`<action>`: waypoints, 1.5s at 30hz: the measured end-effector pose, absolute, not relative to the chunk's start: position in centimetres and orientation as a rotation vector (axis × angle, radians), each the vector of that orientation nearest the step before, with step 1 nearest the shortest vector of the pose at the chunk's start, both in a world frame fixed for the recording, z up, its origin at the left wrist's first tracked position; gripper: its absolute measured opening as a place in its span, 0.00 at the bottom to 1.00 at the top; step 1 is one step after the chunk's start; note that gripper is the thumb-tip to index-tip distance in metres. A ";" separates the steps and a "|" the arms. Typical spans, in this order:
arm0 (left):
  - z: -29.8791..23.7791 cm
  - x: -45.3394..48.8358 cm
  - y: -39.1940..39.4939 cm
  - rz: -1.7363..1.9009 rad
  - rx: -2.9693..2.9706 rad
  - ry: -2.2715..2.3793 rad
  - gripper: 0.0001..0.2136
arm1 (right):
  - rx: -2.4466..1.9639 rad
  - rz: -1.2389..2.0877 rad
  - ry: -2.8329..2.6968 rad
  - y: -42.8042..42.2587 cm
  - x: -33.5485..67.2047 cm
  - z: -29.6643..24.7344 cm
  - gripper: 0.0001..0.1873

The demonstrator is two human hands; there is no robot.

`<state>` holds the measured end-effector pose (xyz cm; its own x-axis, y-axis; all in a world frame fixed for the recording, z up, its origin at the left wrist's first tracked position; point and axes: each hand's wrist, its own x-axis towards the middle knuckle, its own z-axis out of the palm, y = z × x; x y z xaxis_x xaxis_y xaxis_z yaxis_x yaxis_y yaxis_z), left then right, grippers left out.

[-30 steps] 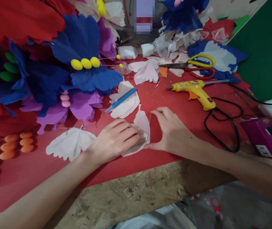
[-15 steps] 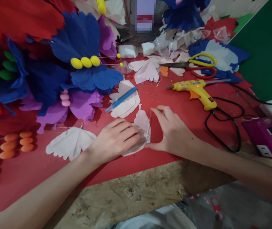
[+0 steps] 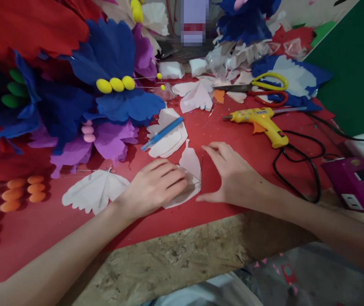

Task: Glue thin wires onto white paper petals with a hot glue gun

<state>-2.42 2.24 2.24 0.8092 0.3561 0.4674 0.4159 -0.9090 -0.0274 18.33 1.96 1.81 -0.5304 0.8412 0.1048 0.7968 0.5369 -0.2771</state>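
My left hand [image 3: 158, 182] lies with bent fingers on a white wing-shaped cutout [image 3: 190, 163], holding it against the red table. The lower part of the cutout is hidden under those fingers. A thin wire [image 3: 201, 170] lies along the cutout's right edge. Just to the right, my right hand [image 3: 229, 174] is open, thumb and forefinger spread apart with nothing between them. Above the left hand, a blue pen-like stick [image 3: 163, 133] rests on more white cutouts [image 3: 169, 144]. A finished-looking white wing pair [image 3: 94, 191] with wires lies beside my left forearm.
A yellow glue gun [image 3: 260, 121] with a black cord lies to the right, scissors [image 3: 269, 87] behind it. Blue and purple butterflies [image 3: 127, 104] crowd the left. Orange oval beads [image 3: 11, 195] sit at far left, a purple power box [image 3: 354, 185] at far right.
My right thumb and forefinger have let go of the thin wire, which now lies by the cutout's right edge. My left hand stays in place on the cutout.
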 end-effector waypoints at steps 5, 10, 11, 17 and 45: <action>2.2 -2.5 2.3 -0.699 -2.854 -0.603 0.12 | -1.371 0.191 -2.528 1.5 18.0 1.4 0.53; 2.1 -2.6 2.2 -0.690 -2.857 -0.616 0.11 | -1.368 0.223 -2.485 1.4 18.3 1.0 0.51; 2.1 -2.6 2.2 -0.687 -2.854 -0.618 0.11 | -1.376 0.240 -2.477 1.5 18.4 1.0 0.51; 2.1 -2.6 2.2 -0.670 -2.856 -0.616 0.12 | -1.385 0.298 -2.465 1.7 18.8 0.9 0.48; 2.2 -2.5 2.3 -0.767 -2.891 -0.567 0.12 | -1.025 0.493 -2.802 4.4 19.2 2.5 0.48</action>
<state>-2.49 2.33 2.16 0.8041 0.3283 0.4956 0.3772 -0.9261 0.0015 19.21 4.41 2.55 -0.7642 0.6450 -0.0011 0.6066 0.7181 -0.3412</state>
